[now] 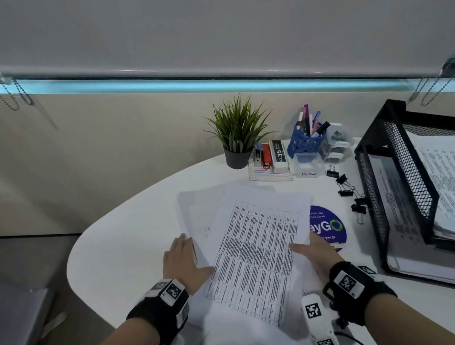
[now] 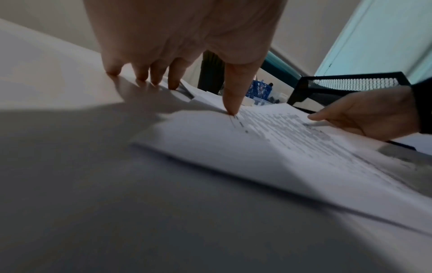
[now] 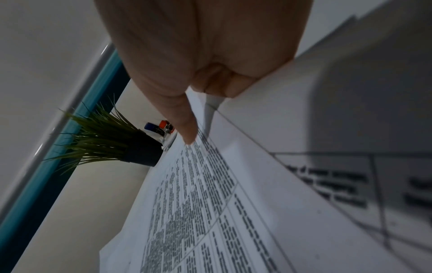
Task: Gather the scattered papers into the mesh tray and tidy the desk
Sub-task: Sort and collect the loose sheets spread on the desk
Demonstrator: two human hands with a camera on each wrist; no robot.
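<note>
my left hand (image 1: pixel 184 259) lies flat on the tabletop (image 1: pixel 120 242), fingers straight and spread; the fingertips (image 2: pixel 174 84) press down at the left edge of the papers (image 1: pixel 255 255), and the thumb tip touches the printed top sheet. it holds nothing. my right hand (image 1: pixel 318 255) grips the right edge of that top sheet, thumb on the printed side, the other fingers curled under it; the sheet's right side is lifted off the tabletop. the printed sheet carries a dense table of text and lies askew over blank sheets that stick out at its far left and near edge. the pile sits in the middle of the tabletop, toward the near edge.

the mesh tray (image 1: pixel 393 180) stands at the right edge of the tabletop, black, already holding stacks of printed paper on two levels. a round blue sticker (image 1: pixel 329 225) shows just beside the pile's right corner, partly covered by the sheet. black binder clips (image 1: pixel 347 189) lie scattered between the sticker and the tray. along the far edge: a potted plant (image 1: pixel 237 133), a small box with a stapler (image 1: pixel 266 157), a blue pen cup (image 1: pixel 307 141), and clear containers beside it.
</note>
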